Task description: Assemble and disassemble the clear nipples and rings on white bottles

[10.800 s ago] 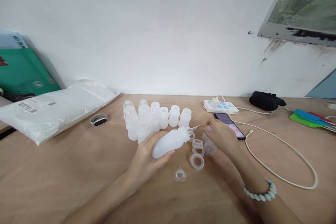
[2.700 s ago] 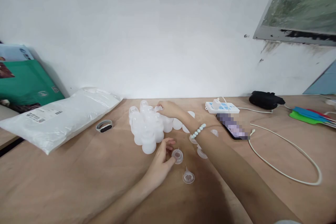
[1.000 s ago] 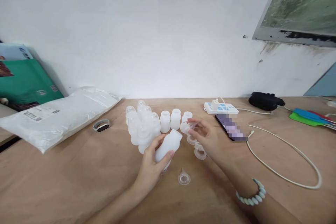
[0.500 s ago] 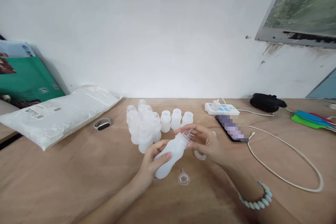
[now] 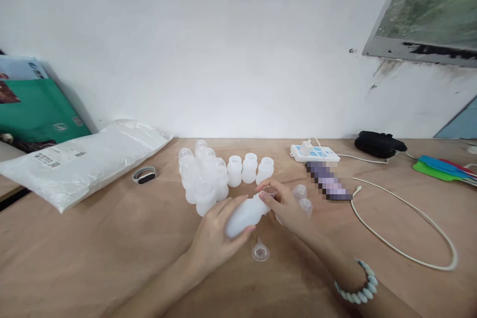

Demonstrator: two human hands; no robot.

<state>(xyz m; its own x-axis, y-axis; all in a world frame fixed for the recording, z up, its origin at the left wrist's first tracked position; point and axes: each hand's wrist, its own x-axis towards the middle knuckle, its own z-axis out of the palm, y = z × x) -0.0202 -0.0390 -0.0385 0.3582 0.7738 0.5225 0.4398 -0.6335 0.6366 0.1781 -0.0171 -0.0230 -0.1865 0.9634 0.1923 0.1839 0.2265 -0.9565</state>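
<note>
The table (image 5: 74, 253) is brown and a bit shiny, with a darker patch in the middle. Its far edge runs along a white wall (image 5: 238, 49) that has small holes in it. A picture (image 5: 434, 10) with a gray frame is up on the wall at the right, with dirty marks under it.

Near the left edge of the table lies a big white bag (image 5: 89, 159), and a green folder (image 5: 37, 109) leans behind it. A wrist band (image 5: 144, 175) sits just beside the bag.

By the far edge, to the right, are a plug strip (image 5: 315, 152) and a black pouch (image 5: 379, 144). A phone (image 5: 328, 181) and a loop of white cord (image 5: 413, 218) lie closer in.

Other bottles (image 5: 203, 179) stand bunched together on the middle of the table. In front of them, over the table, the left hand (image 5: 214, 228) is wrapped around a tilted white bottle (image 5: 244, 217). The right hand (image 5: 285, 201) pinches its top end. A clear tip (image 5: 260, 251) lies in front of the hands.
</note>
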